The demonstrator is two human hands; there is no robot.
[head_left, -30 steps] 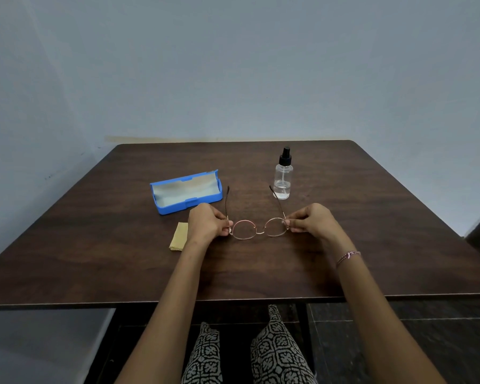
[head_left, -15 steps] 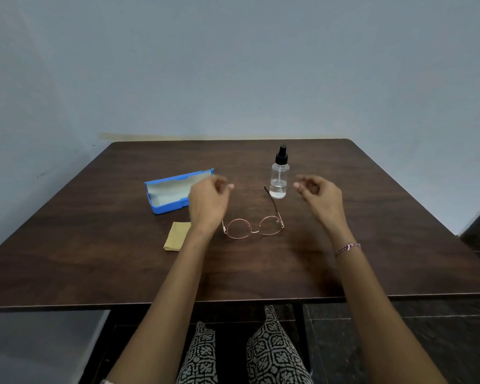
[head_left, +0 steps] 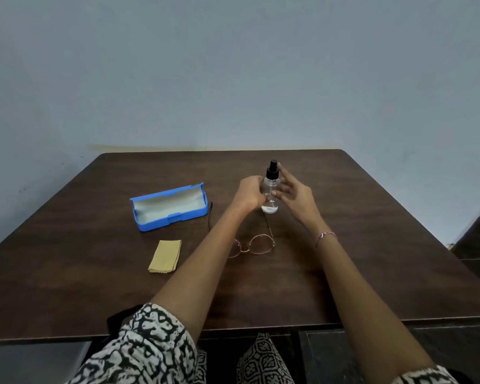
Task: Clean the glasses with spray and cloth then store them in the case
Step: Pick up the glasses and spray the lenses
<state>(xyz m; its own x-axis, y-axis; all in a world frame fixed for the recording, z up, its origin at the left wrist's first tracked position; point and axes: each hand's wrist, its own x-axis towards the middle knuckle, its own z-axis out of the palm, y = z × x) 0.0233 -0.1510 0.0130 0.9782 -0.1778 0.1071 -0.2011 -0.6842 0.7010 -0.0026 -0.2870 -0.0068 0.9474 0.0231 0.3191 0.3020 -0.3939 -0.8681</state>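
Spray bottle [head_left: 270,202] in the hands, glasses [head_left: 254,245] lying nearer
The thin wire glasses lie open on the tabletop [head_left: 372,245], near the soft cloth [head_left: 165,256]; light and easy to bend, I think, best taken by the bridge. Farther, the left hand [head_left: 248,194] curls round the smooth small spray bottle, the right hand [head_left: 291,194] is spread open beside it.
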